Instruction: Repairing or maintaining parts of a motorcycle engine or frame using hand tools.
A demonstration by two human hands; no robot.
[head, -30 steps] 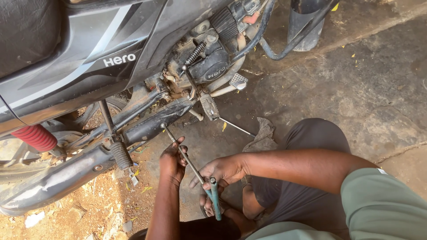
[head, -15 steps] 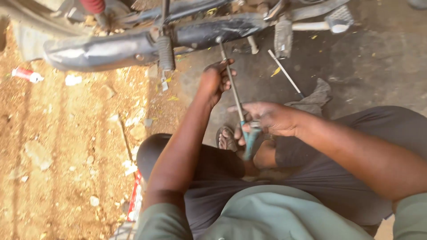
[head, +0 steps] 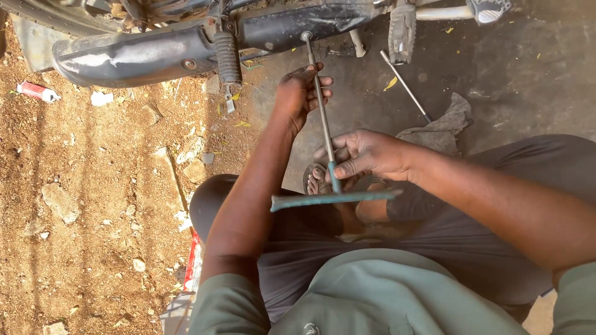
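Fingers (head: 338, 155) pinch T-wrench (head: 323, 118) shaft, tip toward exhaust (head: 155, 56).

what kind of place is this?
Probably an outdoor roadside motorcycle repair spot: a motorcycle exhaust overhead, a T-handle wrench held by both hands, and bare dirt ground beside oily concrete.

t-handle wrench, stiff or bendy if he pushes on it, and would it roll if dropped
The T-handle wrench is probably stiff: its long thin metal shaft runs straight from the exhaust pipe through the left hand to the right hand. The teal crossbar likely stops it rolling. The bare shaft may be slick.
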